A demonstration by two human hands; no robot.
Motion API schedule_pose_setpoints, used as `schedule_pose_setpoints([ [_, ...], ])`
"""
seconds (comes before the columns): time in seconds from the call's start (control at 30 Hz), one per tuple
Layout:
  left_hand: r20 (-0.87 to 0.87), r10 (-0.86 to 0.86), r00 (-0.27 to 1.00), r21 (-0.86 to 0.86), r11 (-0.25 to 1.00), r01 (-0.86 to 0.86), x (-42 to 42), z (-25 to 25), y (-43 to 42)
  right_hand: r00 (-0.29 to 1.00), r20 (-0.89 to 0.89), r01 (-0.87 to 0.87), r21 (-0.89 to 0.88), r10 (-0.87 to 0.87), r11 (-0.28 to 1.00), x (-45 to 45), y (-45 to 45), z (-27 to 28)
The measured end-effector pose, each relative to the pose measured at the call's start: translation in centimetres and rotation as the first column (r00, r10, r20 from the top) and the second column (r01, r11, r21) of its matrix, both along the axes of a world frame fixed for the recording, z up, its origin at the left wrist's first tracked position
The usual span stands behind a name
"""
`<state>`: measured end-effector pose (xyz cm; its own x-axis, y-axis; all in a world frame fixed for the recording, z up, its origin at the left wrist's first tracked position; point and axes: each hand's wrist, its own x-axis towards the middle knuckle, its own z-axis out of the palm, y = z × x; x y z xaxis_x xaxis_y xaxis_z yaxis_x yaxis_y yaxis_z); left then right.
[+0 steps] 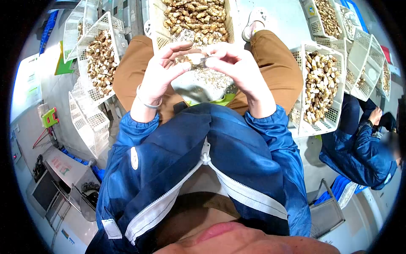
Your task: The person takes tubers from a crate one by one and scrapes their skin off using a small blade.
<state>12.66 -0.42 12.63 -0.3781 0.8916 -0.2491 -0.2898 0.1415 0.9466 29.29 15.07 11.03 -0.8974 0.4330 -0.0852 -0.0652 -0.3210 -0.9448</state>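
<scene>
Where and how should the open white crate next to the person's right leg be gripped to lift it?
I'd take the white crate by its two short end walls, one hand each, from above, fingers hooked outside the rims. It stands open side up, and the brown-and-white pieces fill its middle. The right leg crowds one long side; other crates crowd the far end.

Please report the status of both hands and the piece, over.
Left hand holding small brown-and-white piece. Right hand close by, grip unclear. Whitish crumbs below; no obstruction seen.
</scene>
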Motion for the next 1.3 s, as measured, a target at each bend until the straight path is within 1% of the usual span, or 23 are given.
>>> schedule_pose_setpoints([
  [0.07, 0.150, -0.004, 0.989, 0.022, 1.000, 0.000, 0.1, -0.4, 0.1, 0.996, -0.082, 0.021, 0.006, -0.021, 1.000, -0.2, -0.3, -0.8],
  [0.17, 0.353, -0.040, 0.935, 0.033, 0.999, 0.030, -0.1, -0.2, -0.1, 0.999, -0.034, 0.033, -0.213, -0.041, 0.976, -0.2, 0.4, -1.4],
  [0.2, 0.381, -0.060, 0.922, 0.026, 0.998, 0.054, -0.1, -0.4, -0.2, 0.998, -0.033, 0.036, -0.219, -0.044, 0.975, -0.2, 0.4, -1.4],
  [0.27, 0.281, -0.047, 0.959, 0.050, 0.998, 0.035, 0.2, -0.4, 0.0, 0.998, -0.026, 0.046, -0.234, -0.053, 0.971, -0.1, 0.2, -1.4],
  [0.3, 0.180, -0.043, 0.983, 0.048, 0.998, 0.035, 0.3, -0.5, 0.1, 0.996, 0.033, 0.085, -0.105, -0.082, 0.991, -0.1, 0.1, -1.4],
  [0.4, -0.201, -0.016, 0.979, 0.054, 0.998, 0.028, 0.4, -0.8, 0.3, 0.997, -0.030, 0.079, 0.188, -0.075, 0.979, -0.3, -0.3, -1.1],
  [0.43, -0.363, 0.003, 0.932, 0.063, 0.998, 0.021, 0.6, -0.9, 0.3, 0.994, -0.065, 0.105, 0.444, -0.085, 0.890, -0.5, -0.2, -0.7],
  [0.47, -0.515, 0.024, 0.857, 0.074, 0.997, 0.017, 0.9, -0.9, 0.4, 0.988, -0.120, 0.150, 0.584, -0.099, 0.798, -0.7, -0.3, -0.8],
  [0.53, -0.498, 0.053, 0.866, 0.083, 0.996, -0.013, 1.6, -0.6, 0.6, 0.973, -0.170, 0.229, 0.693, -0.153, 0.683, -0.8, -0.4, -0.7],
  [0.6, -0.427, 0.056, 0.903, 0.082, 0.996, -0.023, 1.6, -0.4, 0.5, 0.985, -0.065, 0.171, 0.374, -0.158, 0.911, -0.4, -0.4, -0.9],
  [0.63, -0.385, 0.041, 0.922, 0.081, 0.997, -0.010, 1.2, -0.6, 0.3, 0.989, -0.014, 0.145, 0.186, -0.145, 0.972, -0.3, -0.4, -1.1],
  [0.73, -0.262, 0.063, 0.963, 0.102, 0.994, -0.037, 1.4, -0.4, 0.5, 0.990, 0.048, 0.130, 0.010, -0.130, 0.991, -0.1, -0.3, -1.2],
  [0.8, -0.317, 0.065, 0.946, 0.106, 0.994, -0.033, 1.4, -0.6, 0.4, 0.990, 0.047, 0.119, 0.262, -0.135, 0.958, -0.2, -0.8, -0.9],
  [0.83, -0.341, 0.058, 0.938, 0.097, 0.995, -0.026, 1.5, -0.3, 0.5, 0.980, -0.074, 0.197, 0.442, -0.183, 0.875, -0.5, -1.0, -0.7],
  [0.93, -0.270, 0.062, 0.961, 0.087, 0.995, -0.040, 1.4, -0.7, 0.4, 0.985, 0.034, 0.152, 0.304, -0.170, 0.940, -0.3, -0.9, -0.4],
  [0.97, -0.224, 0.064, 0.973, 0.085, 0.995, -0.046, 1.2, -0.7, 0.3, 0.982, -0.029, 0.186, 0.077, -0.184, 0.979, -0.8, -0.8, -1.0],
  [1.0, -0.176, 0.065, 0.982, 0.083, 0.995, -0.051, 1.1, -0.7, 0.3, 0.983, 0.071, 0.173, -0.034, -0.170, 0.984, -0.4, -0.7, -0.7],
  [1.07, -0.256, 0.075, 0.964, 0.139, 0.990, -0.040, 1.3, -0.8, 0.4, 0.986, 0.011, 0.166, -0.111, -0.166, 0.980, -0.7, -0.7, -1.6],
  [1.13, -0.329, 0.106, 0.938, 0.160, 0.986, -0.055, 1.5, -1.1, 0.4, 0.987, -0.028, 0.159, 0.111, -0.157, 0.981, -0.8, -1.2, -1.7],
  [1.17, -0.542, 0.082, 0.836, 0.122, 0.992, -0.018, 1.5, -0.6, 0.3, 0.988, -0.046, 0.155, 0.221, -0.149, 0.963, -0.8, -1.4, -1.6],
  [1.2, -0.579, 0.072, 0.812, 0.130, 0.991, 0.005, 1.3, -0.7, 0.2, 0.993, -0.019, 0.119, 0.305, -0.119, 0.945, -0.6, -1.4, -2.2],
  [1.27, -0.651, 0.058, 0.757, 0.144, 0.988, 0.048, 0.9, -0.8, -0.1, 0.991, 0.051, 0.120, 0.007, -0.120, 0.993, -0.8, -0.9, -1.9],
  [1.3, -0.477, 0.076, 0.876, 0.152, 0.988, -0.004, 1.2, -0.6, -0.3, 0.990, 0.104, 0.106, -0.140, -0.092, 0.984, -0.7, -0.5, -1.9],
])
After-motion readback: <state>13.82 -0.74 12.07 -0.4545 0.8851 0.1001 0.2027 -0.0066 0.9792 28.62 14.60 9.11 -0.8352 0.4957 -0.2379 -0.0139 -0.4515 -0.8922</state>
